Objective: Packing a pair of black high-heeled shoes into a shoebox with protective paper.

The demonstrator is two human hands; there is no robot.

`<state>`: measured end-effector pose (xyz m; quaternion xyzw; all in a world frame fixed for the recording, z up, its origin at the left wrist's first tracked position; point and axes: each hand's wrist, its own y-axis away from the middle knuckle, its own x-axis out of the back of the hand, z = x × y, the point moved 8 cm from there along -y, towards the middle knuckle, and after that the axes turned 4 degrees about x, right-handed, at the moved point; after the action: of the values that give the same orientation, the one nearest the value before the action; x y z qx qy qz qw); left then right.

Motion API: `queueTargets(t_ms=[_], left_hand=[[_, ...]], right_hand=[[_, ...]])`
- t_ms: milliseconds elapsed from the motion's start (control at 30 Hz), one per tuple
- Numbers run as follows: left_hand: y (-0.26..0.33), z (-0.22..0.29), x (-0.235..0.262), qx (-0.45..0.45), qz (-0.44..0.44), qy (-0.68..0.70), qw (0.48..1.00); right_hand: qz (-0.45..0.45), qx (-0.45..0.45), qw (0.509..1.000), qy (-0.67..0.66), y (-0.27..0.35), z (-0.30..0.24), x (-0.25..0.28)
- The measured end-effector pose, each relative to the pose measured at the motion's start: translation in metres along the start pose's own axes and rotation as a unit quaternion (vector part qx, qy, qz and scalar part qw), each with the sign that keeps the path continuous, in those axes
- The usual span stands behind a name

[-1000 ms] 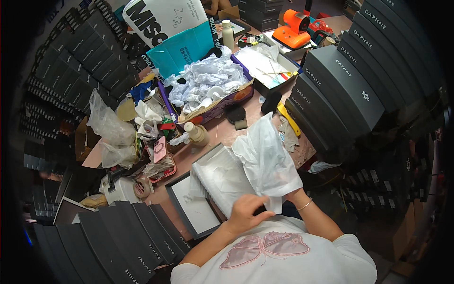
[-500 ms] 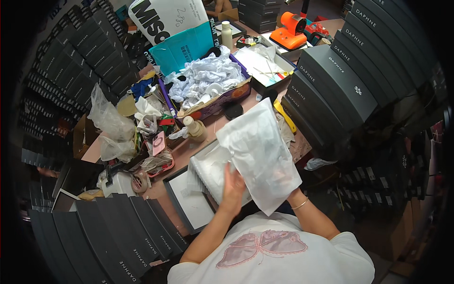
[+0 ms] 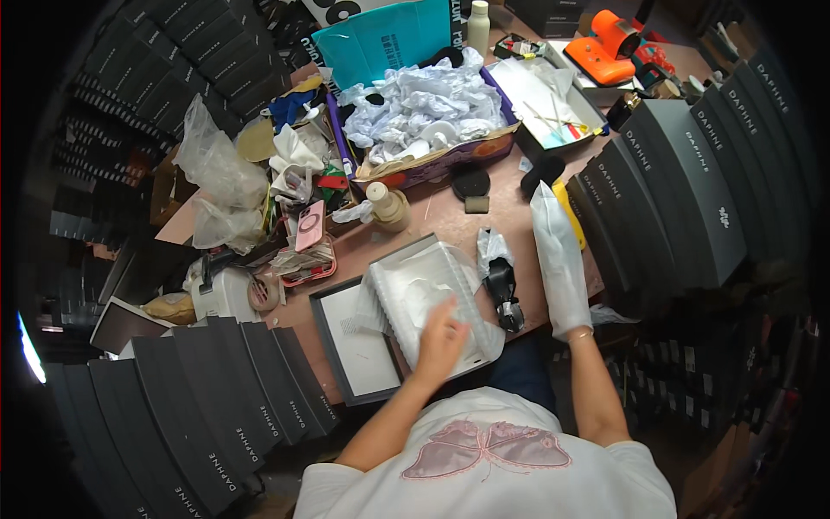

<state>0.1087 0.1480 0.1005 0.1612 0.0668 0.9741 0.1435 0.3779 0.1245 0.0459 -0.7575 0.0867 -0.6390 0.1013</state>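
Observation:
My right hand is inside a narrow white bag (image 3: 558, 251), which covers it to the wrist, so its fingers are hidden. My left hand (image 3: 443, 337) hovers over an open dark grey shoebox (image 3: 406, 253), fingers apart and nothing in them. White tissue and a ridged white liner (image 3: 454, 281) fill that box. Between box and bag lies a black shoe-like item (image 3: 501, 290), partly wrapped in pale, shiny film. Left of the box sits a shallow grey lid (image 3: 353, 359), white inside, with a paper slip in it.
Stacked dark shoeboxes (image 3: 666, 190) hem in the right side, and more boxes (image 3: 199, 406) stand at lower left. Behind are a purple carton (image 3: 415, 173) of crumpled white tissue, a beige bottle (image 3: 387, 208), a pink phone (image 3: 309, 225) and an orange device (image 3: 603, 48).
The white bag has swung right and narrowed, with my right hand inside it. My left hand has come away from it to above the box. The black item is now uncovered.

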Motion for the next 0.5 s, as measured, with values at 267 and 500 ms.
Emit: queueTargets(t_ms=[267, 500], left_hand=[[-0.071, -0.031, 0.056, -0.072, -0.057, -0.263, 0.961], [0.032, 0.1, 0.049, -0.312, -0.11, -0.268, 0.905]], right_hand=[[-0.268, -0.079, 0.886, -0.37, 0.009, -0.076, 0.061], [-0.223, -0.153, 0.674, -0.687, -0.061, -0.17, 0.047]])
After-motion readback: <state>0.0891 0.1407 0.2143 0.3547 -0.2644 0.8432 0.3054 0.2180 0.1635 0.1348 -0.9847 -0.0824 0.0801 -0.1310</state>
